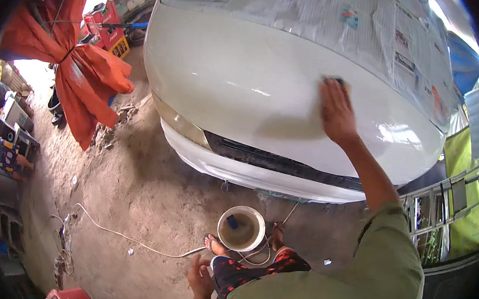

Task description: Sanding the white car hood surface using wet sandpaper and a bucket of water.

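Right hand [337, 111] gripping a dark pad [340, 80] on a white car hood [235, 65]
The pad, mostly hidden under the fingers, lies against the hood's right part; the left hand [201, 278] hangs loosely open beside the shorts [235, 279].

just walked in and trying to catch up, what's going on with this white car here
A person stands at the front of the car, the right hand holding a small dark pad against the white hood. The left hand hangs low, with nothing visible in it. Sheeting covers the windshield area. A pale bucket of cloudy liquid, with a blue object inside, stands by the person's feet.
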Available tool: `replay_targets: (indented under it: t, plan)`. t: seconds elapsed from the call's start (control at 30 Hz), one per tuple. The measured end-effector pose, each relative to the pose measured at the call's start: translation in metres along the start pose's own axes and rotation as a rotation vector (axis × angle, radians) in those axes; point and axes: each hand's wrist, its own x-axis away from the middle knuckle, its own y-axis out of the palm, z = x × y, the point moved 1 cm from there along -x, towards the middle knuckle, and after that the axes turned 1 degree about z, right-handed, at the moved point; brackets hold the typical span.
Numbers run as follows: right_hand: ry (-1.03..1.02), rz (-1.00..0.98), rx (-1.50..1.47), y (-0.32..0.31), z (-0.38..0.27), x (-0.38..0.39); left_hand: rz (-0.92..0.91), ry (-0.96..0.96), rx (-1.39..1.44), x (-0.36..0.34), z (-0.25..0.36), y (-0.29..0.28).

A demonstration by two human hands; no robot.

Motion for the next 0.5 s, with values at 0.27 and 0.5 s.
replay_targets:
  t: [0.27, 0.5]
  plan:
    - [1.171, -0.409, -0.551, -0.018, -0.024, 0.249, -0.418, 0.524, -0.070, -0.113, 0.054, 0.043]
    - [1.198, -0.464, -1.231, -0.095, -0.187, 0.274, -1.052, 0.063, 0.482, -0.116, 0.157, 0.147]
